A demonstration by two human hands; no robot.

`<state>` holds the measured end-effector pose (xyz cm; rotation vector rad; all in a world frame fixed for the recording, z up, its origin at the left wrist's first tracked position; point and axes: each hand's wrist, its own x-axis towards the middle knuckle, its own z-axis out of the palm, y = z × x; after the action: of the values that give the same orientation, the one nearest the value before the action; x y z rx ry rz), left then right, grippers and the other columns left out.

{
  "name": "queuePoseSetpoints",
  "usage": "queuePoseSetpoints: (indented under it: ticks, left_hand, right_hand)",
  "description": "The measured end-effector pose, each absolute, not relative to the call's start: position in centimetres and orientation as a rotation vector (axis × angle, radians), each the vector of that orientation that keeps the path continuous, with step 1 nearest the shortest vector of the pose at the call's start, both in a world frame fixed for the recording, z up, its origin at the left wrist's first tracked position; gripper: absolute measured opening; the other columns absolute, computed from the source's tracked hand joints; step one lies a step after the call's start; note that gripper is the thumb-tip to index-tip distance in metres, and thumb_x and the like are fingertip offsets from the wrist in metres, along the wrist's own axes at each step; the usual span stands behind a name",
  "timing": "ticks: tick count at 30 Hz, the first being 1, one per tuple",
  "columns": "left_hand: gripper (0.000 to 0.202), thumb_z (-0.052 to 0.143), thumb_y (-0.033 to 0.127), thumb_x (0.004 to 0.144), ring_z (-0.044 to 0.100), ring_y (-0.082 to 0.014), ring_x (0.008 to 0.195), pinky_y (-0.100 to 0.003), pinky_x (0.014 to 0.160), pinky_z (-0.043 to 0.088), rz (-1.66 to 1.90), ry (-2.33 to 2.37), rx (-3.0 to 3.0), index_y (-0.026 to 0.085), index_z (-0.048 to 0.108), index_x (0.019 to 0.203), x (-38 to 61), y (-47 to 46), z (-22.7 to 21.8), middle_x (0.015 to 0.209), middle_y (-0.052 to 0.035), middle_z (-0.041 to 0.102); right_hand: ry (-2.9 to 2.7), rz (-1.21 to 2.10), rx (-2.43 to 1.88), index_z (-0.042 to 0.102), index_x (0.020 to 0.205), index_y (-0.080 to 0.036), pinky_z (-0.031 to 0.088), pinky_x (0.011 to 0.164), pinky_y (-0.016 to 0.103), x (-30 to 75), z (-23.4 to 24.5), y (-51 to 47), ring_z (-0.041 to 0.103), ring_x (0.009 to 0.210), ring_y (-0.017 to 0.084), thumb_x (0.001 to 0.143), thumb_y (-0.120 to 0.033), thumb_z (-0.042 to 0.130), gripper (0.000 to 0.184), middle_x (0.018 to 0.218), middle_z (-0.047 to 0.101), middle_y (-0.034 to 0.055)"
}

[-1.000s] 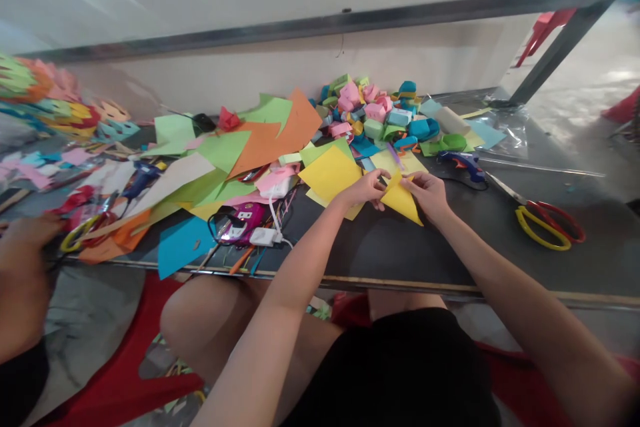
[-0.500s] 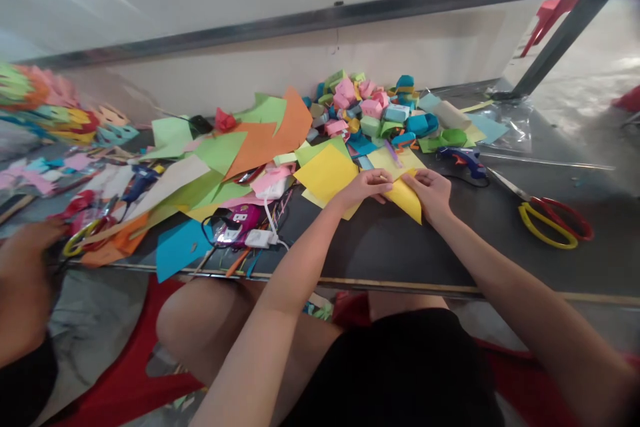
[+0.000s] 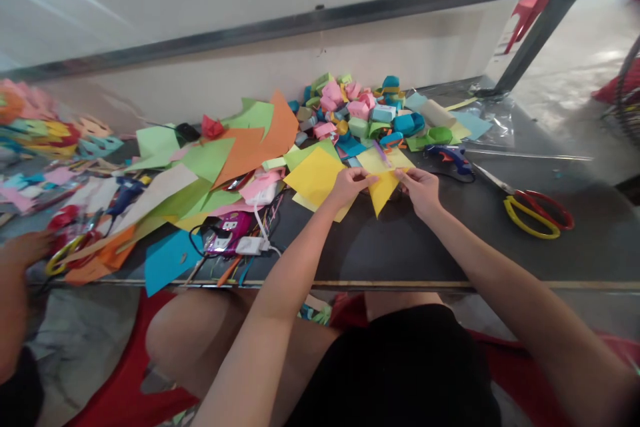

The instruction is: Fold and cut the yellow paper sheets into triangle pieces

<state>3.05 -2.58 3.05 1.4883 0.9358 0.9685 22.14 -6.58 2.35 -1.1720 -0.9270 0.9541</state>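
A folded yellow paper triangle (image 3: 383, 191) hangs point-down just above the dark table (image 3: 425, 247). My left hand (image 3: 350, 185) pinches its upper left corner and my right hand (image 3: 421, 188) pinches its upper right corner; both are closed on the paper. A flat yellow sheet (image 3: 314, 175) lies right beside my left hand. Behind my hands sits a heap of small folded paper pieces (image 3: 360, 112) in pink, green and blue.
Red-and-yellow scissors (image 3: 535, 210) and a blue glue gun (image 3: 450, 157) lie to the right. Loose coloured sheets (image 3: 220, 160), a purple device with white charger (image 3: 235, 230) and cables cover the left. Another person's hand (image 3: 25, 250) rests at the far left edge.
The yellow paper has been turned so its point hangs straight down between both hands. My view and hands have shifted slightly left.
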Motion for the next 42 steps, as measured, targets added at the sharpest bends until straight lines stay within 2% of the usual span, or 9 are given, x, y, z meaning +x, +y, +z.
queuePoseSetpoints:
  ticks: [4,11,15,18,21,24,28,34,42]
  left_hand:
    - [0.047,0.087,0.054,0.063,0.054,-0.0086,0.061,-0.023,0.057,0.042,1.082,0.978,1.502,0.016,0.062,0.074,3.3,-2.6,3.0,0.066,0.0025,0.058]
    - [0.065,0.091,0.046,0.063,0.057,-0.0092,0.062,-0.023,0.061,0.045,1.11,0.924,1.348,0.019,0.063,0.115,3.8,-2.6,3.0,0.067,0.0052,0.061]
    - [0.051,0.08,0.06,0.074,0.056,-0.0086,0.054,-0.023,0.051,0.039,0.815,0.983,1.363,0.014,0.07,0.092,3.6,-2.3,3.0,0.065,-0.0011,0.064]
    - [0.056,0.075,0.068,0.074,0.061,-0.0114,0.057,-0.023,0.047,0.032,0.59,1.004,1.432,0.013,0.067,0.075,3.1,-2.1,3.3,0.069,-0.0078,0.069]
    - [0.059,0.072,0.073,0.074,0.055,-0.01,0.053,-0.024,0.048,0.028,0.598,0.975,1.54,0.015,0.062,0.068,2.6,-1.8,3.3,0.061,-0.004,0.063]
    - [0.062,0.068,0.075,0.076,0.039,-0.0069,0.047,-0.025,0.051,0.024,0.717,1.044,1.638,0.019,0.048,0.057,2.5,-1.6,3.1,0.049,0.0046,0.043]
    - [0.065,0.064,0.076,0.077,0.03,-0.0083,0.05,-0.027,0.054,0.02,0.852,1.197,1.715,0.021,0.038,0.054,3.0,-1.8,3.1,0.05,0.006,0.029]
    - [0.065,0.063,0.078,0.077,0.031,-0.0097,0.054,-0.028,0.055,0.021,1.079,1.13,1.696,0.021,0.037,0.056,3.1,-2.1,3.4,0.055,0.0044,0.03]
    - [0.065,0.071,0.08,0.068,0.033,-0.0073,0.046,-0.026,0.047,0.02,0.853,1.018,1.504,0.021,0.044,0.057,3.5,-2.3,2.7,0.051,0.0051,0.035]
  right_hand:
    - [-0.899,0.936,-1.183,0.076,0.073,-0.017,0.033,0.043,0.023,22.1,2.5,-6.6,0.041,0.046,0.006,0.055,-0.046,0.09,0.037,0.055,0.059,-0.0028]
    - [-0.825,0.944,-1.165,0.078,0.074,-0.016,0.029,0.043,0.022,22.1,2.8,-6.7,0.038,0.046,0.005,0.051,-0.039,0.091,0.034,0.055,0.059,-0.0031]
    - [-0.836,0.926,-1.179,0.077,0.073,-0.015,0.028,0.043,0.023,22.1,2.7,-6.7,0.038,0.046,0.005,0.048,-0.043,0.092,0.04,0.055,0.06,-0.0026]
    - [-0.84,0.915,-1.198,0.077,0.074,-0.015,0.027,0.042,0.023,22.1,2.5,-6.6,0.038,0.046,0.006,0.047,-0.045,0.093,0.043,0.055,0.061,-0.0021]
    - [-0.86,0.887,-1.189,0.078,0.077,-0.015,0.028,0.042,0.023,22.1,2.3,-6.5,0.038,0.044,0.006,0.05,-0.045,0.092,0.042,0.057,0.062,-0.0016]
    - [-0.88,0.891,-1.189,0.078,0.078,-0.016,0.029,0.04,0.023,22.1,2.3,-6.6,0.039,0.043,0.006,0.051,-0.047,0.092,0.044,0.057,0.062,-0.0016]
    - [-0.901,0.945,-1.223,0.079,0.077,-0.017,0.03,0.039,0.023,22.2,2.4,-6.7,0.042,0.042,0.007,0.054,-0.053,0.09,0.045,0.049,0.057,-0.0027]
    - [-0.981,0.914,-1.209,0.081,0.087,-0.018,0.036,0.04,0.024,22.4,2.1,-6.5,0.051,0.045,0.01,0.063,-0.051,0.085,0.04,0.059,0.066,0.0012]
    - [-0.957,0.927,-1.169,0.082,0.085,-0.018,0.039,0.04,0.023,22.4,2.0,-6.5,0.053,0.045,0.01,0.061,-0.049,0.087,0.04,0.056,0.066,0.0005]
